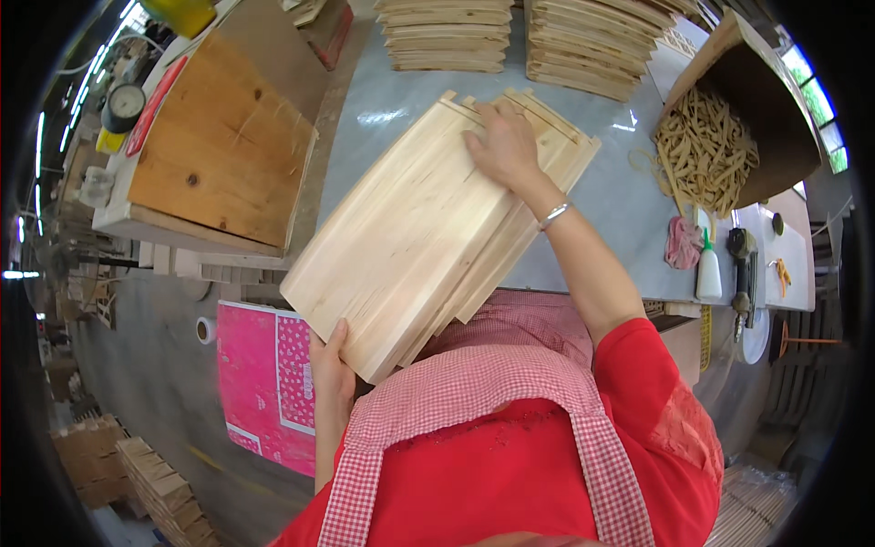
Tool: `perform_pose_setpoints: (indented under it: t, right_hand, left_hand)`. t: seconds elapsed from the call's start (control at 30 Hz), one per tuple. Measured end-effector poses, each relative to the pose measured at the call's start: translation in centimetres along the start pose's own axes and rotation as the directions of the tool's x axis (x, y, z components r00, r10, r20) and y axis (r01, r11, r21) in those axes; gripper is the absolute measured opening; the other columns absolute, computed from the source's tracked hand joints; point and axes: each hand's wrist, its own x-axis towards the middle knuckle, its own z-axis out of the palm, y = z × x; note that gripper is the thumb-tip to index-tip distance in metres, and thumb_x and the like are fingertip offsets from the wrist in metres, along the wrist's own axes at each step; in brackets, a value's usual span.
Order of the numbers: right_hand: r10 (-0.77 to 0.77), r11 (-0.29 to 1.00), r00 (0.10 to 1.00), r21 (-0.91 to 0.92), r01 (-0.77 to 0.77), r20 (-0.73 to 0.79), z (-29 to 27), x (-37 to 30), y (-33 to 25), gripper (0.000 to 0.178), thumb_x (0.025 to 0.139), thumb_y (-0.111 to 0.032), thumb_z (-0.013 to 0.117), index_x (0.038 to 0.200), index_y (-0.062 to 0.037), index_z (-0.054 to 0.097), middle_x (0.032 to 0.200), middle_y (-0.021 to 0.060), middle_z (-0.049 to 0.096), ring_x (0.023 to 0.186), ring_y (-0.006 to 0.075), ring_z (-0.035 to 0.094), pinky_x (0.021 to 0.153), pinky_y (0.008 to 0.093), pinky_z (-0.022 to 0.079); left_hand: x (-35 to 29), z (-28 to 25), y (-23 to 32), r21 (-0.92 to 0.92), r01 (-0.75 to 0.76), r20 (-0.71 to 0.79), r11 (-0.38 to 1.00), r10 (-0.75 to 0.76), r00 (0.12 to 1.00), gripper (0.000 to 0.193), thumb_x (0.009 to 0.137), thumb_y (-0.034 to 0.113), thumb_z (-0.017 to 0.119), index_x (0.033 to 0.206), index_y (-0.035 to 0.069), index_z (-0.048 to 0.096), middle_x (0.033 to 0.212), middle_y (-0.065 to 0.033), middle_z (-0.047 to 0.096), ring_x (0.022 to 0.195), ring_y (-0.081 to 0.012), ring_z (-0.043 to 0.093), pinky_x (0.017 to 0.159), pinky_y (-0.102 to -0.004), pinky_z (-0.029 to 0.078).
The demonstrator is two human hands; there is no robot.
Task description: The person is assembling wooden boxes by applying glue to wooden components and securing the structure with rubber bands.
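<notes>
One board bundle [410, 228]: left hand [334, 369] grips near end; right hand [504, 146] half-curled on far end, hold unclear. Two wood piles [447, 36] beyond.

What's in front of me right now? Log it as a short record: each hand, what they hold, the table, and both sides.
left hand: thumb over the boards' near edge
right hand: on top, near the far end
boards: several, pale wood, unevenly stacked, angled
table: grey top, two wood stacks at far side
left side: brown wooden panel
right side: cardboard box of bands, pink cloth, bottle
</notes>
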Motion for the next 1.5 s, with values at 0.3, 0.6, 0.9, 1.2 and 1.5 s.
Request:
perform_pose_setpoints:
  t: [0.3, 0.6, 0.9, 1.2, 1.5]
  right_hand:
    - [0.267, 0.96, 0.926, -0.155, -0.233, 0.266, -0.1, 0.6, 2.0, 0.056, 0.088, -0.05, 0.062, 0.117, -0.0018, 0.065, 0.116, 0.0245, 0.064, 0.115, 0.0399, 0.057, 0.097, 0.0498, 0.043]
    - [0.331, 0.94, 0.92, -0.161, -0.302, 0.211, -0.5, 0.2, 4.5, 0.054, 0.087, -0.049, 0.063, 0.114, -0.0027, 0.067, 0.121, 0.0241, 0.062, 0.117, 0.0418, 0.055, 0.099, 0.0529, 0.039]
    - [0.114, 0.993, 0.988, -0.039, -0.111, 0.102, 2.0, -0.2, 0.5, 0.032, 0.085, -0.024, 0.065, 0.11, -0.0029, 0.069, 0.117, 0.0188, 0.062, 0.11, 0.0373, 0.058, 0.097, 0.0486, 0.042]
    - [0.111, 0.993, 0.988, -0.053, -0.106, 0.11, 2.7, -0.1, 2.3, 0.043, 0.086, -0.03, 0.065, 0.119, -0.002, 0.064, 0.126, 0.022, 0.059, 0.118, 0.0393, 0.055, 0.101, 0.0487, 0.044]
    - [0.271, 0.957, 0.922, -0.182, -0.227, 0.277, -0.4, 1.1, 6.1, 0.064, 0.085, -0.058, 0.063, 0.12, -0.0037, 0.065, 0.116, 0.0181, 0.068, 0.115, 0.0375, 0.06, 0.098, 0.0488, 0.046]
  left_hand:
    - [0.7, -0.7, -0.7, -0.143, 0.319, 0.066, 0.937, -0.313, 0.948, 0.06, 0.095, 0.012, 0.064, 0.144, -0.005, 0.035, 0.139, -0.0201, 0.051, 0.127, -0.0315, 0.052, 0.108, -0.0444, 0.045]
    - [2.6, 2.0, 0.4, -0.039, 0.322, 0.084, 0.946, -0.318, 0.944, 0.061, 0.095, 0.015, 0.065, 0.144, -0.006, 0.036, 0.139, -0.0199, 0.051, 0.127, -0.0314, 0.052, 0.107, -0.0443, 0.045]
    - [3.0, 1.0, 0.0, -0.083, 0.272, 0.105, 0.959, -0.263, 0.959, 0.059, 0.095, 0.015, 0.064, 0.144, -0.004, 0.037, 0.139, -0.0184, 0.051, 0.126, -0.0304, 0.053, 0.107, -0.0434, 0.046]
    - [4.4, 1.0, 0.4, -0.07, 0.275, 0.106, 0.959, -0.267, 0.958, 0.057, 0.095, 0.012, 0.064, 0.143, -0.004, 0.036, 0.138, -0.0198, 0.051, 0.127, -0.0308, 0.052, 0.106, -0.0433, 0.047]
    - [4.0, 2.1, 0.5, -0.093, 0.292, 0.09, 0.952, -0.285, 0.954, 0.055, 0.093, 0.012, 0.067, 0.139, -0.005, 0.042, 0.136, -0.0184, 0.053, 0.124, -0.0305, 0.054, 0.106, -0.0445, 0.047]
